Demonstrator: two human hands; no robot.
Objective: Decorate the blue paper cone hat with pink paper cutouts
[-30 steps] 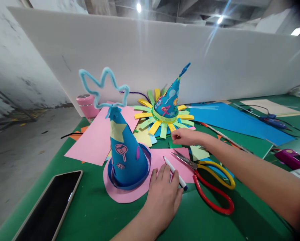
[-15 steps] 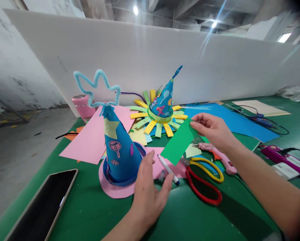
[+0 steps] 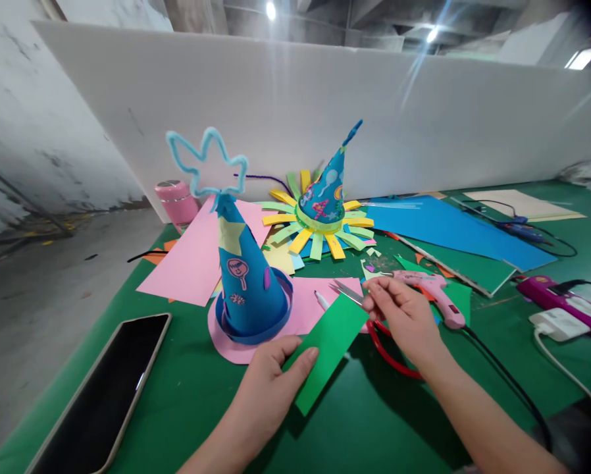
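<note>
My left hand (image 3: 280, 375) pinches a green paper strip (image 3: 332, 349) between thumb and fingers, its lower end tilted toward me. At the strip's upper right corner, my right hand (image 3: 399, 313) has its fingers drawn together over the pivot of red-handled scissors (image 3: 391, 359). Whether it grips the scissors or the paper corner, I cannot tell. The blades point left, and the hand hides the yellow handle. Partly behind the strip lies a white marker (image 3: 321, 300). Left of my hands stands a blue cone hat (image 3: 251, 293) with a pink brim and a light blue pipe-cleaner shape on top.
A second cone hat (image 3: 325, 191) with yellow and green strips stands farther back. A pink glue gun (image 3: 431, 283) lies right of the scissors, near a purple power strip (image 3: 565, 296). The phone (image 3: 101, 395) is at left. Blue card (image 3: 453, 227) and pink paper (image 3: 191, 263) lie behind.
The green strip has passed from my right hand to my left and come nearer to me. My right hand has moved down over the scissors, and the blades now show.
</note>
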